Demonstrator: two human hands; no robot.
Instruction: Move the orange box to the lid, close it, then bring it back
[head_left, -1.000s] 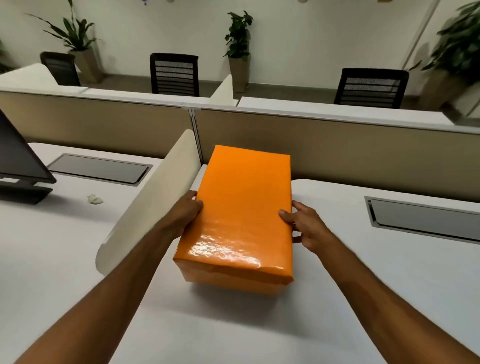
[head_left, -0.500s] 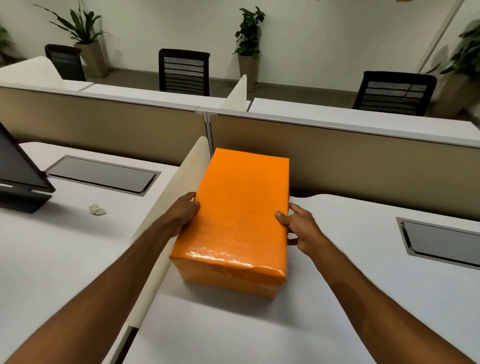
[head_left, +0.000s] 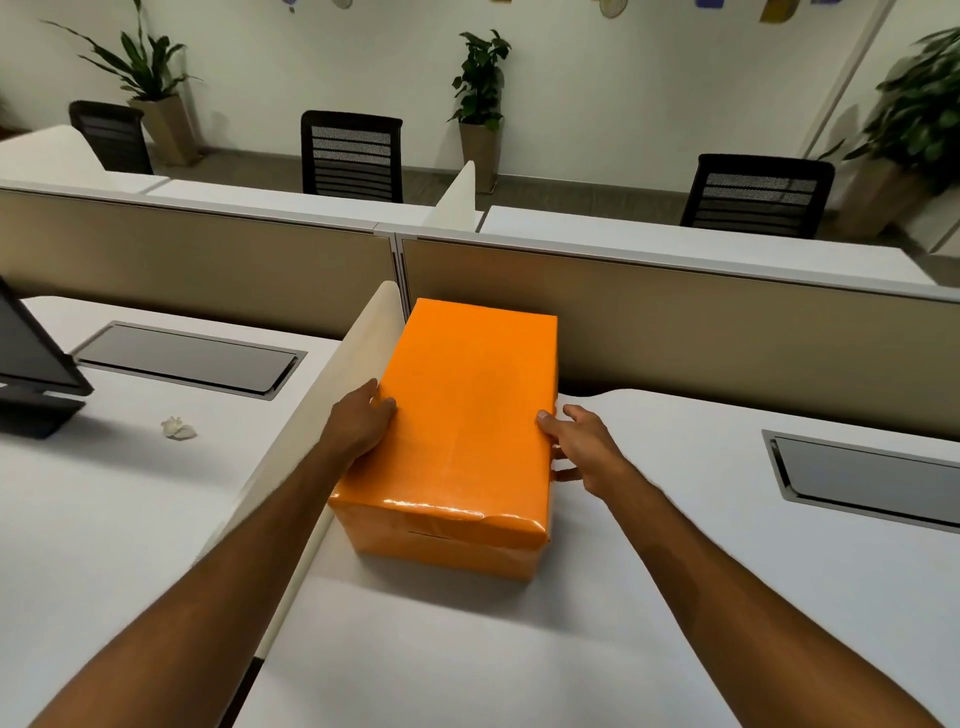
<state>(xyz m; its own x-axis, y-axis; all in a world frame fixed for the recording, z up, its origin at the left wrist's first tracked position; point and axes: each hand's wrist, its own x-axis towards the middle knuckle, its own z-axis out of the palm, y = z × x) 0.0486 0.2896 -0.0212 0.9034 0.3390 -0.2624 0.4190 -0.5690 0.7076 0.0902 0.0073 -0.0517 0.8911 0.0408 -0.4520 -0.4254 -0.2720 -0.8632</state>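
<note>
The orange box (head_left: 467, 415) stands on the white desk (head_left: 675, 597), its lid on, its long side pointing away from me toward the beige partition. My left hand (head_left: 361, 423) presses flat against the box's left side, between the box and the cream side divider. My right hand (head_left: 579, 444) holds the right side, thumb on the top edge and fingers down the wall. Both hands grip the box between them. The lid's front edge overlaps the box body near me.
A cream divider (head_left: 317, 441) runs along the box's left. A beige partition (head_left: 675, 332) stands behind. Cable hatches (head_left: 187, 358) (head_left: 867, 478) are set into the desks. A monitor (head_left: 31, 364) and a crumpled paper (head_left: 178, 428) are on the left desk.
The box has slid a little away from me toward the partition, with both hands staying on its sides. My view has tilted up and shifted.
</note>
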